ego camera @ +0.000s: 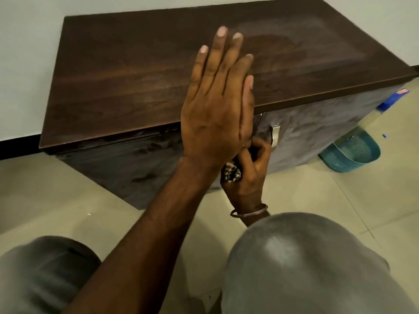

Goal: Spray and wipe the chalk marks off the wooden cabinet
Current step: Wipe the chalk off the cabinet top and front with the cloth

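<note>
Two hands up at the wooden cabinet (136,87), which fills the upper half of the frame against the wall. Left door (118,168) looks darker with wet-looking smears, so probably wiped already. Your left hand (215,114) is at frame centre over the top's front edge. Its grip is fully spread with fingers straight and holds nothing; can't tell if it touches the surface. Just below and right of it, your right hand (247,177) has its grip curled tight round a patterned cloth (231,174), right beside the metal handle (275,134). Right door (317,132) carries a grey chalky haze. A blue slipper (351,152) lies on the floor at far right. Step looks like wiping, about midway. Next move needs the cloth pressed flat onto the right door and swept across the haze.
</note>
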